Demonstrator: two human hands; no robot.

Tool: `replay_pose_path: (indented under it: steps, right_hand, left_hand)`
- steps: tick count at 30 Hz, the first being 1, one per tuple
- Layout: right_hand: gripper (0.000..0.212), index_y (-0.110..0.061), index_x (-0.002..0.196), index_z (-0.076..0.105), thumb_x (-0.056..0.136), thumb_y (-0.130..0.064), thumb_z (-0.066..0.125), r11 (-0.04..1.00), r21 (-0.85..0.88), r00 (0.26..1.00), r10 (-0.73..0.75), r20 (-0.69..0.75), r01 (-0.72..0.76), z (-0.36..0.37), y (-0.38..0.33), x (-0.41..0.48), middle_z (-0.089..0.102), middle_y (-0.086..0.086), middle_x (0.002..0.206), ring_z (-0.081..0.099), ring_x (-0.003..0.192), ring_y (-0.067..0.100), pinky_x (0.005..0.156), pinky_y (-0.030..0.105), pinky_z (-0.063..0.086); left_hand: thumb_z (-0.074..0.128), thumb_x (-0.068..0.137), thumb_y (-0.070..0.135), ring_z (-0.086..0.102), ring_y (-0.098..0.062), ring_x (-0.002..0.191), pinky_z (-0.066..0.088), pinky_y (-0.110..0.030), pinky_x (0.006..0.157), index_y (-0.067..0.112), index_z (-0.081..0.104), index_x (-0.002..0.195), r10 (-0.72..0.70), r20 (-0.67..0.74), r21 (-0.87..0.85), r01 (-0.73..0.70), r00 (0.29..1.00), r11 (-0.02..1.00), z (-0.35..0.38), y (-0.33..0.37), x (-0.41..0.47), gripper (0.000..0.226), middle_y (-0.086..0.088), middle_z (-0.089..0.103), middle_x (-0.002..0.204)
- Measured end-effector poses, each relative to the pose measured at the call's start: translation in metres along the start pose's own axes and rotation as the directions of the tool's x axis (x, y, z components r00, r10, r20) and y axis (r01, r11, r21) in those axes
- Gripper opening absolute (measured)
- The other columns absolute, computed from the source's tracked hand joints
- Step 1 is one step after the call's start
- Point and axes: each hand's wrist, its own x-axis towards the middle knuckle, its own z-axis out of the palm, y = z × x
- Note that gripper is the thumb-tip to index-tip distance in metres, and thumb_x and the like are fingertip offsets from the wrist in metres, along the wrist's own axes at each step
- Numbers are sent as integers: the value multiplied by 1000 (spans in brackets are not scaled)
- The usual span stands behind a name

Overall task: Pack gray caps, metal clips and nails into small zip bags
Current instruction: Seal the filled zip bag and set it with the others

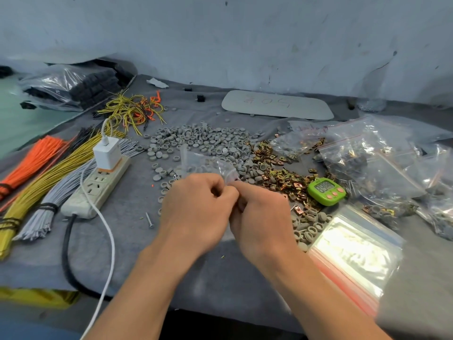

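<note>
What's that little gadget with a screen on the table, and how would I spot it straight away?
On the gray table, find the left hand and right hand pinching a small bag. Just right of them, at the edge of the metal clips, lies a timer. It is the only bright green thing there, with a digit display and pink buttons.

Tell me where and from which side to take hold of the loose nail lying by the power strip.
Pinch the nail at mid-shank, coming straight down. It lies flat on the gray cloth, head toward the person, so the grip should close across the thin shank from left and right, where the cloth is bare.
</note>
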Motion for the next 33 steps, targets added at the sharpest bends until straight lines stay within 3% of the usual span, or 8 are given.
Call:
replay_pose_path:
  steps: [4, 9, 12, 15, 19, 25, 30, 33]
  right_hand:
    - [30, -24, 62, 65, 84, -4, 61, 923, 259, 945, 222, 239, -283, -4, 13, 13, 48, -11, 50, 40, 53, 8, 51, 27, 40]
    - [19, -10, 95, 79, 98, -3, 62, 155, 731, 692, 495, 525, -665, -7, 19, 20, 61, 4, 64, 43, 44, 8, 40, 17, 36]
    - [12, 0, 95, 76, 93, 5, 65, -71, 777, 638, 527, 562, -626, 2, 14, 16, 68, 15, 85, 61, 65, 16, 62, 23, 53]
    - [14, 1, 90, 78, 85, 11, 69, 223, 778, 749, 513, 419, -588, 4, 11, 13, 75, 11, 84, 66, 80, 24, 77, 39, 49]
    - [37, -19, 74, 75, 78, 10, 51, 883, 383, 946, 174, 272, -272, 1, 7, 14, 60, -12, 60, 46, 58, 1, 54, 16, 35]
    - [25, -11, 80, 64, 83, 9, 49, 921, 264, 895, 158, 417, -285, 2, 17, 10, 73, 13, 90, 63, 80, 31, 74, 47, 56]
    - [38, -2, 97, 76, 90, 21, 47, -18, 733, 679, 361, 639, -680, 2, 14, 13, 74, 14, 85, 70, 68, 21, 57, 29, 58]
    - [38, -1, 105, 71, 89, 23, 46, -212, 708, 640, 310, 703, -674, 1, 12, 17, 69, 15, 86, 64, 73, 23, 67, 31, 54]
  left_hand:
    - [55, 70, 47, 55, -13, 58, 43, -31, 55, 25, 59, 59, 111, 89, 42, -115, 990, 992, -5, -3, -2, 25, 7, 59, 57]
    - [64, 79, 42, 56, -16, 62, 37, -30, 55, 23, 54, 56, 142, 235, 232, -197, 962, 952, -2, -2, -4, 31, 3, 57, 57]
    - [63, 81, 42, 57, -18, 62, 36, -30, 54, 20, 57, 59, 104, 236, 236, -161, 966, 958, 1, -1, -6, 31, 1, 58, 57]
    - [62, 83, 41, 60, -22, 68, 35, -33, 55, 22, 59, 59, 70, 129, 235, -99, 989, 967, 1, 2, -5, 31, 1, 63, 62]
    - [63, 83, 36, 57, -19, 64, 39, -34, 56, 24, 56, 56, 65, -40, 147, -58, 997, 987, 0, 5, -3, 30, 3, 62, 59]
    - [69, 76, 36, 59, -16, 62, 43, -31, 56, 21, 65, 60, 64, 153, 144, -87, 986, 986, -3, 1, -1, 22, 4, 60, 56]
    - [65, 69, 39, 49, -14, 56, 35, -30, 54, 25, 58, 54, 139, 356, 109, -189, 924, 976, -1, 6, -5, 21, 4, 52, 52]
    - [53, 65, 44, 48, -13, 56, 34, -31, 54, 25, 53, 55, 196, 286, 100, -233, 938, 967, 4, 12, -10, 22, 5, 51, 53]
